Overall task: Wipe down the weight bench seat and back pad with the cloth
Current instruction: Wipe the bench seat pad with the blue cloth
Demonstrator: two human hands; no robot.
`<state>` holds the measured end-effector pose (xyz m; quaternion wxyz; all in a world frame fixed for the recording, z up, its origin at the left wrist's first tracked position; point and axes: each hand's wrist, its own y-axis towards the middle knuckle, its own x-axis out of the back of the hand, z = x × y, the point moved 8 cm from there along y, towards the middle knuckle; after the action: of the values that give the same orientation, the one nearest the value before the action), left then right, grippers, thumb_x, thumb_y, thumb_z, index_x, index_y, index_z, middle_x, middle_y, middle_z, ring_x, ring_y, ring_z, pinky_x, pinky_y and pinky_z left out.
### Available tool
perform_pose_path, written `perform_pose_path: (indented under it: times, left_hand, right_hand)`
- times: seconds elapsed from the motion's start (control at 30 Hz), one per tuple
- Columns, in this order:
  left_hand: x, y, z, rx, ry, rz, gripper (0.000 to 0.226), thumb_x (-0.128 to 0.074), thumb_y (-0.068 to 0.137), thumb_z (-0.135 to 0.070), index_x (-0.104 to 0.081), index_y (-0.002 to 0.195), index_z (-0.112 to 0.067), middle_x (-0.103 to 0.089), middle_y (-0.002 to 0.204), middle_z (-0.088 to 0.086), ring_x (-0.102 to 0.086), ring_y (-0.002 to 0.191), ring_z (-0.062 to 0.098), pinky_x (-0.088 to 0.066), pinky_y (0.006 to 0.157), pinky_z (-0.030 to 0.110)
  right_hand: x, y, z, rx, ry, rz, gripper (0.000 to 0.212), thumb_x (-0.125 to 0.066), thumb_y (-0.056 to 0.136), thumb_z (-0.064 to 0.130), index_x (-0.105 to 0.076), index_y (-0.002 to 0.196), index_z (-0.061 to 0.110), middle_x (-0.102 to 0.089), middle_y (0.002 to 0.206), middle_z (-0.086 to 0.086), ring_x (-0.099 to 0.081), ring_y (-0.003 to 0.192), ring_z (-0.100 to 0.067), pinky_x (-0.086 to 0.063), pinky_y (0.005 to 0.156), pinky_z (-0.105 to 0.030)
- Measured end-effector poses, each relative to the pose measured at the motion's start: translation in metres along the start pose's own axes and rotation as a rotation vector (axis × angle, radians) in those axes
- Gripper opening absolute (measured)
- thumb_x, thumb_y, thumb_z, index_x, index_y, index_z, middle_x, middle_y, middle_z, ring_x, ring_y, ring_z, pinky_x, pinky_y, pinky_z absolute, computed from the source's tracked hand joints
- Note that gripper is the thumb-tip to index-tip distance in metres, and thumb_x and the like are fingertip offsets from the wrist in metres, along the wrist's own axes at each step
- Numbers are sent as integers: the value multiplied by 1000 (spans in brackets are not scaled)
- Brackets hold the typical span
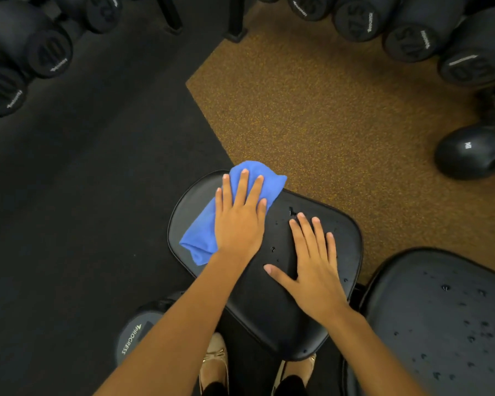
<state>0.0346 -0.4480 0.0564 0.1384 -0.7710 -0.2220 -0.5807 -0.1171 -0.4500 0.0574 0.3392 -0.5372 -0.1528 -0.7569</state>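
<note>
Wiping hand: left hand (239, 221) lies flat with straight fingers, pressing the folded blue microfibre cloth (200, 241) onto the far-left corner of the black padded vinyl seat (269, 310).
Bracing hand: right hand (312, 270) rests palm down with fingers spread on bare seat just right of the cloth, holding nothing.
Cloth axis: runs near-left to far-right, and its far end seems to overhang the seat edge.
Wet ground: water droplets (292, 211) lie right of the cloth, by the right fingertips, so the stroke likely goes rightward.
Back pad: the black droplet-speckled back pad (440, 324) sits to the right and is cut off by the frame.
Hidden: the cloth's middle is under the palm, and the bench frame is out of sight.
</note>
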Motion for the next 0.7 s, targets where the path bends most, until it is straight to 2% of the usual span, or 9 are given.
perform_pose_path:
  times: [0.13,0.23,0.37,0.47,0.57,0.63,0.7]
  left_hand:
    - [-2,-20,-23,-178,34,13,46,-32,94,-33,-47,135,-18,-45,142,9,-39,130,41,-34,103,50]
    - [0,-46,-11,-225,69,22,47,-29,97,-37,-40,140,-23,-38,147,5,-33,135,35,-25,108,45]
    - [0,-31,-1,-134,76,1,48,-30,96,-37,-43,139,-22,-39,147,6,-34,133,37,-31,105,50]
    - [-4,-17,-17,-55,51,29,48,-31,94,-34,-47,136,-19,-42,144,9,-39,130,41,-36,101,51]
    - [-9,-35,-36,-168,47,63,47,-31,94,-32,-47,136,-19,-43,144,8,-38,131,39,-36,102,48]
    - [-8,-58,-34,-245,69,69,47,-30,95,-33,-40,139,-22,-39,146,6,-34,134,36,-29,107,45]
    - [-5,-69,-18,-233,79,61,46,-26,97,-35,-34,141,-24,-36,148,4,-31,136,33,-23,108,42]
  right_hand:
    - [6,-1,-4,-55,-49,-14,86,-36,78,71,-29,144,16,-23,153,-6,-8,142,-25,-9,112,-46]
    - [8,-6,-6,-99,-88,-10,85,-38,75,71,-32,143,19,-27,151,-6,-13,141,-27,-14,110,-51]
    - [6,-8,-7,-96,-34,-14,86,-37,77,71,-25,146,22,-18,155,-2,-3,143,-22,-6,112,-48]
    - [5,-11,-7,-89,31,-31,88,-37,78,70,-22,147,17,-14,156,0,5,143,-16,3,113,-41]
    - [6,-15,-10,-91,86,-57,90,-40,77,68,-24,145,12,-18,155,-3,5,142,-11,1,113,-39]
    - [7,-15,-11,-89,97,-48,92,-41,76,68,-25,145,9,-20,154,-5,6,141,-9,0,113,-38]
    - [8,-14,-10,-76,109,-34,92,-41,75,67,-24,146,11,-17,155,-3,7,141,-9,2,113,-37]
